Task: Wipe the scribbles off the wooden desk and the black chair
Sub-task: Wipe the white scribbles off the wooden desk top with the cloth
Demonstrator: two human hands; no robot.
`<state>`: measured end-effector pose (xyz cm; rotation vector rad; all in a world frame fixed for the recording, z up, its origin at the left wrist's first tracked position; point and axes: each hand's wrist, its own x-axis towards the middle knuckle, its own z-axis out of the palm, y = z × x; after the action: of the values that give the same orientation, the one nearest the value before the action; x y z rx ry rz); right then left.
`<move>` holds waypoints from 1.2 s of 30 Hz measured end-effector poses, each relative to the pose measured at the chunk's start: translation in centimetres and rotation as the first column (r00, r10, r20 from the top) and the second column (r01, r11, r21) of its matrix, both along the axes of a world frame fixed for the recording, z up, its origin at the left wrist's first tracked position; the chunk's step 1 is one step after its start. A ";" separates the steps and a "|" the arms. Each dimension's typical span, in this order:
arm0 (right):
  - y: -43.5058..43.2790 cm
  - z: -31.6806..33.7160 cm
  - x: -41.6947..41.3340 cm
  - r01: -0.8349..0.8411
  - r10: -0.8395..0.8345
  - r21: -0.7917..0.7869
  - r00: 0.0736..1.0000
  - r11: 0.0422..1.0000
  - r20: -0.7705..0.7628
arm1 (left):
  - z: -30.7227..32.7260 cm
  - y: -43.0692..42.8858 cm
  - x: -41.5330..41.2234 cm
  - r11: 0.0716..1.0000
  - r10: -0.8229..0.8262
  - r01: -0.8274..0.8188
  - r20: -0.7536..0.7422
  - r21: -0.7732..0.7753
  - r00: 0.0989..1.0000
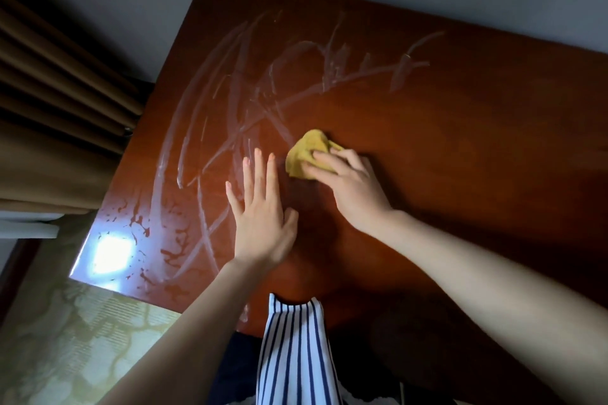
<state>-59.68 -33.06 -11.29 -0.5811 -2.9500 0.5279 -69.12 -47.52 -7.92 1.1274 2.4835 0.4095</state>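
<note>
View from the head camera. I saw the wooden desk (460,174) fill the centre and right of the frame, whitish scribbles (237,92) crossing its upper-left half as loops and long strokes; I could not tell whether any formed a letter. My left hand (263,217) lay flat on the desk at centre, fingers straight and slightly spread. Just to its right, my right hand (352,187) gripped a bunched yellow cloth (309,154) against the wood. Brown curtains (49,108) hung at far left; a striped garment (296,355) showed at bottom centre.
</note>
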 end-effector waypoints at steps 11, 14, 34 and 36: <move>2.8 0.5 11.7 -0.291 0.289 0.069 0.957 0.954 0.039 | -0.6 9.1 0.2 0.978 -0.201 0.204 -0.044 0.053 0.979; 6.1 0.1 13.3 -0.198 0.192 0.100 0.979 0.975 0.063 | -1.8 11.8 1.0 0.961 -0.266 0.269 -0.064 0.062 0.962; 28.0 -0.9 2.1 0.534 -0.524 0.047 0.841 0.844 -0.137 | -5.0 17.5 2.8 0.991 -0.125 0.135 -0.280 0.014 0.952; 29.0 -1.1 -0.2 0.591 -0.581 0.041 0.801 0.805 -0.140 | -5.2 17.7 2.6 0.991 -0.117 0.128 -0.273 0.022 0.955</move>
<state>-59.83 -4.06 -12.35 -1.3313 -2.4573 0.3476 -66.47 -29.81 -13.09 1.4319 2.6263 0.2857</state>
